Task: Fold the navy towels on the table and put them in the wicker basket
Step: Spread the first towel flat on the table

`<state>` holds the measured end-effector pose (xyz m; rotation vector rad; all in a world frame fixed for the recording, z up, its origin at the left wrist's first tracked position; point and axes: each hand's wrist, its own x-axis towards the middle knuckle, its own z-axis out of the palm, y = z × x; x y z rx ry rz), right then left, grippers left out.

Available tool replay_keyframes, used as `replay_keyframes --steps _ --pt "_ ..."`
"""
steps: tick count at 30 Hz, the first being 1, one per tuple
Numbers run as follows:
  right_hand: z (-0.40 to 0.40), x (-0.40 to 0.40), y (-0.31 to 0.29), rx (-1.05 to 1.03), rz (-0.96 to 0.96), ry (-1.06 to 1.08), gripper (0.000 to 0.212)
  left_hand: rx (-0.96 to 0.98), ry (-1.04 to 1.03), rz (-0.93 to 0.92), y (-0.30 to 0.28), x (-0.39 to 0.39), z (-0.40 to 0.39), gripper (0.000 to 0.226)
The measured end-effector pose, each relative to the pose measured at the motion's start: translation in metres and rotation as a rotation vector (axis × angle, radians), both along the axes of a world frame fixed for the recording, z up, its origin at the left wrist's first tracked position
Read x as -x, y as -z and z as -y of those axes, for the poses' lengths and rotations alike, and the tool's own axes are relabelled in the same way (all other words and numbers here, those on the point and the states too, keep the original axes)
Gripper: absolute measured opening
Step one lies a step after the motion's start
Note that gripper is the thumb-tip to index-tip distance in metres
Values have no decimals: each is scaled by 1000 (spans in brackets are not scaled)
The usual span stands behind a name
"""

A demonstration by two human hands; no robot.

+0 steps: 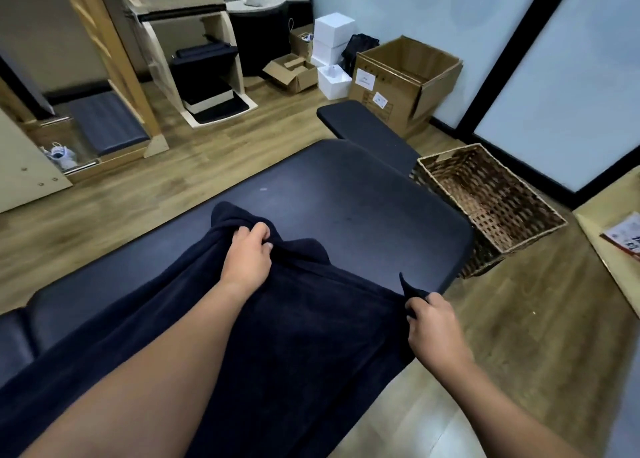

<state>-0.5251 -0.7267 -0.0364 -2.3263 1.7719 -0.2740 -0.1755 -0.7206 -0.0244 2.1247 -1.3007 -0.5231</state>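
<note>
A navy towel [287,319] is spread lengthwise over the padded black table [346,187], running from the lower left corner of the view up to both hands. Its far edge is bunched under the left hand [247,257], whose fingers are curled into the cloth with the thumb pinching a fold. A corner of the towel stands up in a small peak just above the right hand [434,326], where it is pinched between thumb and fingers at the near right edge of the table. Between the two hands the cloth is stretched in a shallow ridge.

The near end of the towel is cut off by the frame, and part of it is covered by the left forearm, so its full length cannot be judged. Whether more than one towel lies in the pile cannot be told, since the dark layers blend together.

Beyond the right hand, past the table's corner, the wicker basket [485,201] is seen on the wooden floor, tilted in the wide-angle view. Farther off, behind the basket, an open cardboard box [405,80] is seen.
</note>
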Motion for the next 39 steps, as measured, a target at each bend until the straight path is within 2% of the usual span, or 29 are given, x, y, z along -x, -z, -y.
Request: replay_keyframes --steps 12,17,19,21,23,25,28,30,32,34,36,39 --pt "178 66 8 -13 40 -25 13 -82 -61 56 -4 66 175 7" --pt "252 103 2 51 84 29 22 19 -77 16 -29 101 255 11" --pt "273 119 3 3 23 78 26 19 -45 -21 -29 114 277 14" --pt "281 128 6 -148 -159 100 32 -118 31 -9 -20 123 289 18" --pt "279 130 8 -269 -300 148 37 -288 97 3 -7 128 287 42" --pt "278 125 11 -267 -337 124 39 -407 103 -14 4 131 277 56" --pt "281 111 20 -199 -295 -59 39 -529 106 147 22 130 252 46" --pt "279 97 25 -260 -298 -248 48 -612 54 215 29 127 237 46" --pt "275 85 27 -352 -301 -370 55 -718 -20 236 32 128 223 60" --pt "272 72 28 -377 -334 -463 57 -825 -85 147 37 126 207 83" --pt "269 62 30 -388 -334 -496 55 -845 -83 52 48 122 190 97" --pt "267 58 30 -386 -341 -435 58 -792 -14 71 60 108 175 102"
